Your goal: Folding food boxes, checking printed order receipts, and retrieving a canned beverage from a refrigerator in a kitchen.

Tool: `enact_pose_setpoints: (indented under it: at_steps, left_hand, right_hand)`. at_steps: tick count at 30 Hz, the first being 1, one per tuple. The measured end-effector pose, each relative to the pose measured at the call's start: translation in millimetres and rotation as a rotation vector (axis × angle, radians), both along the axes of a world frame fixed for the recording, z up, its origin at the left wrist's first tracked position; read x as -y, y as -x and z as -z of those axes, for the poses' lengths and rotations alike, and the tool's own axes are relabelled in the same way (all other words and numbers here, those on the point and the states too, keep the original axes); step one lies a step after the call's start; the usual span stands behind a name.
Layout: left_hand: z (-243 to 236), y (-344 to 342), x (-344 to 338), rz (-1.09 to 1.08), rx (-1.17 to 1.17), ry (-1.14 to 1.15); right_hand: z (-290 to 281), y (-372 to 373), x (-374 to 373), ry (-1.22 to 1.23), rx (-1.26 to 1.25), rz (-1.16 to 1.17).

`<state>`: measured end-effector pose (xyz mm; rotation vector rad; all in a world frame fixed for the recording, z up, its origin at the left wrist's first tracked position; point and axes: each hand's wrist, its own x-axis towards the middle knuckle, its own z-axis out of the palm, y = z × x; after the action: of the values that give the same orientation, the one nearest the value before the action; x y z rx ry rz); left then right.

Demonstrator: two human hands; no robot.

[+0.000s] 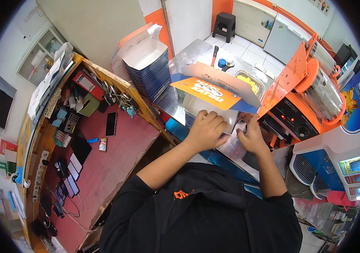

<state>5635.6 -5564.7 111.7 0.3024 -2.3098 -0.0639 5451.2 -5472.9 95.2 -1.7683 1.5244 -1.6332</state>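
Observation:
A cardboard takeaway box [210, 90] stands on the metal counter in front of me. Its lid is raised, showing an orange and dark blue printed panel, and its inside is white. My left hand [207, 130] has its fingers bent over the near side of the box, thumb pointing right. At the box's near right corner, my right hand [250, 135] pinches with thumb and forefinger at the cardboard edge; the exact grip is partly hidden. Left of it rises a stack of nested boxes [146, 78], dark blue outside and white within, the top one standing open.
On the right stands an orange countertop machine [291, 120] with a dial and red lights. Behind the box are a metal tray [260, 86] of yellow food and a dark-handled tool [215, 55]. A pink desk [116, 152] holds a phone [111, 124]. A black stool [224, 26] stands beyond.

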Motion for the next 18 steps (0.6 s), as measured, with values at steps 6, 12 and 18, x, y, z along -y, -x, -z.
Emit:
enact_pose_setpoints:
  at_steps: [6, 12, 18]
  left_hand:
    - [7, 25, -14, -0.035, 0.034, -0.004]
    - [1, 36, -24, -0.154, 0.08, -0.048]
    - [3, 37, -28, -0.26, 0.198, -0.061]
  right_hand:
    - [5, 10, 2, -0.079, -0.567, 0.078]
    - [9, 20, 3, 0.089, -0.784, 0.027]
    - [3, 20, 5, 0.066, -0.708, -0.065]
